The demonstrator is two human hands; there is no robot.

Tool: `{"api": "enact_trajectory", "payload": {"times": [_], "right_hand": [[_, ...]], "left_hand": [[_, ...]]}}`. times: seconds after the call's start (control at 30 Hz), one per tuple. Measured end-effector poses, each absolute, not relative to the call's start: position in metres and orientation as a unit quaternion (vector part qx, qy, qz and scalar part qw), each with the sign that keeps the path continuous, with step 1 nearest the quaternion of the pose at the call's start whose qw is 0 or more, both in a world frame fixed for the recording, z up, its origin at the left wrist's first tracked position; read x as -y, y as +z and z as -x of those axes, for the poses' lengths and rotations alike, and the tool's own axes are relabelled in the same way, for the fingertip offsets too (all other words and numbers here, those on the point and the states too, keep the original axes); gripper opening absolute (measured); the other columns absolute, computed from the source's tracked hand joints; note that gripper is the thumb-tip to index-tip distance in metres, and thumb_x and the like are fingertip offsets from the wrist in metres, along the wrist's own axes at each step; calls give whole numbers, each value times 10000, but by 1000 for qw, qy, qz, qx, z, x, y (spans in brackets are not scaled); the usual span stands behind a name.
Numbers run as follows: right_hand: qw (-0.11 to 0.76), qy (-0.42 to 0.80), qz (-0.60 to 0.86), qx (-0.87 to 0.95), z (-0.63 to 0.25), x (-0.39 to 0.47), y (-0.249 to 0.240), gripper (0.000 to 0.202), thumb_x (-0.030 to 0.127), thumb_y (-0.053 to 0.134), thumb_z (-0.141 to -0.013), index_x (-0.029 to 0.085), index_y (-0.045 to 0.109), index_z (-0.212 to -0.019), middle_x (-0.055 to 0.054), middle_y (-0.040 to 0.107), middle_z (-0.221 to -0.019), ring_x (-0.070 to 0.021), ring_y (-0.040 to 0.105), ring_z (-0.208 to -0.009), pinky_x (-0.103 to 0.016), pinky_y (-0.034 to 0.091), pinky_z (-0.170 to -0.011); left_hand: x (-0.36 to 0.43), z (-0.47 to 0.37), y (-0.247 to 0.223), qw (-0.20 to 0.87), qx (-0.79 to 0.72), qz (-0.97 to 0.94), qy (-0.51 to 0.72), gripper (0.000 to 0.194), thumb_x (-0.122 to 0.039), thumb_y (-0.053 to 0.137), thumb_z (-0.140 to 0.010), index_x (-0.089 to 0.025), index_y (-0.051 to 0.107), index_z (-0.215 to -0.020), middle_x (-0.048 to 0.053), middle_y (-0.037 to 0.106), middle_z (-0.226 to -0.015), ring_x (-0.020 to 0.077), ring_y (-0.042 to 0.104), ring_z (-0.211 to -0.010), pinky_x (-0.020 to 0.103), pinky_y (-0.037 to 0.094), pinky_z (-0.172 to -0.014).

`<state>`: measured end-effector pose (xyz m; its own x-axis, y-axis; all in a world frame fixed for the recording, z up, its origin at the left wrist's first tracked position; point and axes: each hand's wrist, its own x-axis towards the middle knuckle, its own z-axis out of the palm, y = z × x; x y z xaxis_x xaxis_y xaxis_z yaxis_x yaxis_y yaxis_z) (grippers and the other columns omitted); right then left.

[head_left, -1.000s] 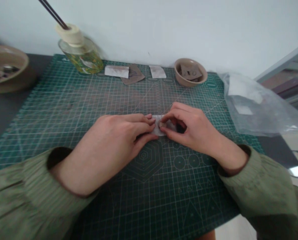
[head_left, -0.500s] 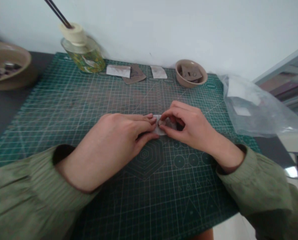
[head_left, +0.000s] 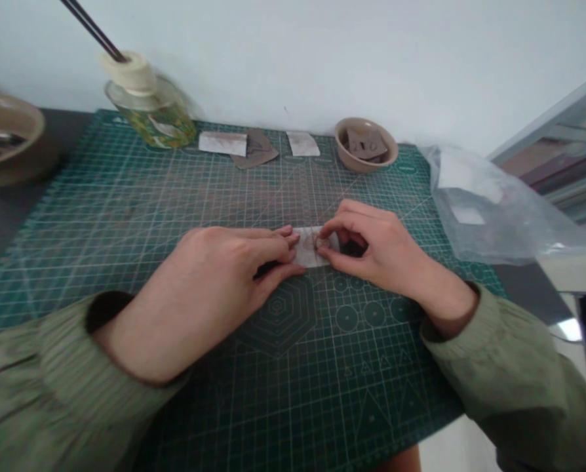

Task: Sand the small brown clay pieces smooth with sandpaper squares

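A small white strip [head_left: 303,257] that looks like paper or cloth lies on the green cutting mat [head_left: 293,406], with faint brownish marks on its middle. My left hand [head_left: 219,269] rests on the strip's left end, fingers stretched out along it and the thumb apart at the lower edge. Over the right half, my right hand [head_left: 371,246] pinches a small round greyish piece [head_left: 321,242] between thumb and fingertips. The piece touches or nearly touches the strip; its exact kind is too small to make out, and the fingers cover part of it.
Along the wall stand a reed diffuser bottle [head_left: 155,115], white pieces [head_left: 303,144], a brown-grey patch [head_left: 261,152] and a small bowl [head_left: 359,162] holding grey-brown pieces. A larger bowl [head_left: 15,160] is at left, a clear plastic bag [head_left: 509,223] at right.
My left hand has drawn back slightly to the left, so more of the strip shows between the hands. The right hand keeps its pinch. The whole view has shifted a little.
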<state>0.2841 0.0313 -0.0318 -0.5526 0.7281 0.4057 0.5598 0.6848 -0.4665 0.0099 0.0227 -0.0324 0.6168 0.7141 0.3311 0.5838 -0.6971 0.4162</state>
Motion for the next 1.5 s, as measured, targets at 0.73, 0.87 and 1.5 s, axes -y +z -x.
{"api": "enact_trajectory", "payload": {"times": [0.73,0.87,1.5], "right_hand": [[294,158,370,867,-285,-27,-30,118,154,787,-977,187,735,-1078,0,606,-901,-158,573,-764,-301,439,-696],[301,137,384,862,-285,-33,-33,136,159,811,-955,189,734,-1064,9,601,-883,-151,547,-740,-300,421,-687],[292,193,362,864,-277,-26,-33,85,182,762,-1009,187,709,-1075,-19,645,-966,-170,605,-831,-311,481,-749]], "left_hand": [[-23,-9,-34,136,-369,-888,237,297,-555,637,-1090,-376,845,-1203,-19,842,-1334,342,843,-1154,548,708,-1018],[-23,-9,-33,134,-367,-890,237,290,-527,654,-1084,-353,849,-1211,-5,845,-1327,351,847,-1135,561,705,-1007],[-24,-10,-32,116,-357,-896,235,366,-545,568,-1123,-312,846,-1171,37,854,-1303,334,860,-1105,531,730,-1027]]}}
